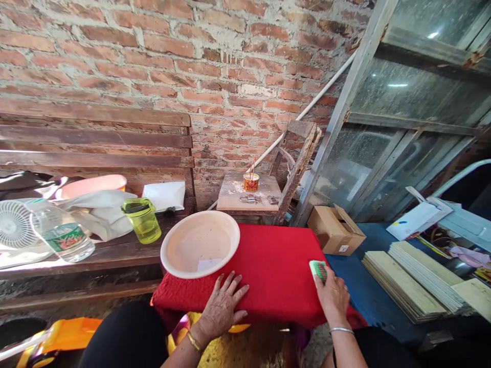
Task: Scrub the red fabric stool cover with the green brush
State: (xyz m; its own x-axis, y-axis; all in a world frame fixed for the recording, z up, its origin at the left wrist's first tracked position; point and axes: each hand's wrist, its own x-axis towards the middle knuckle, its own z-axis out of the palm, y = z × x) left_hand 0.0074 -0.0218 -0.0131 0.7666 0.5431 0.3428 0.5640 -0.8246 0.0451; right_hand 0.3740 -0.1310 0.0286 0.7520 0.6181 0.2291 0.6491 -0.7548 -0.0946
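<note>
A red cloth [276, 271] covers the small table in front of me. My left hand [224, 301] lies on its near left part with fingers spread, holding nothing, just below a white basin [166, 258]. The basin holds what looks like clear water, with a pale rectangular patch near its front. At the cloth's right edge, my right hand [332, 296] is closed around a small white-and-green block [317, 269]. Whether this is a sponge, a brush or a packet I cannot tell, as the fingers cover part of it.
A wooden bench [115, 258] on the left carries a green drinking bottle [142, 222], a large plastic bottle [65, 237] and a fan [14, 225]. Behind the cloth stands an old chair [226, 197] with a decorated cup [251, 182] and padlocks. Rightward are a cardboard box [332, 232] and stacked boards [402, 286].
</note>
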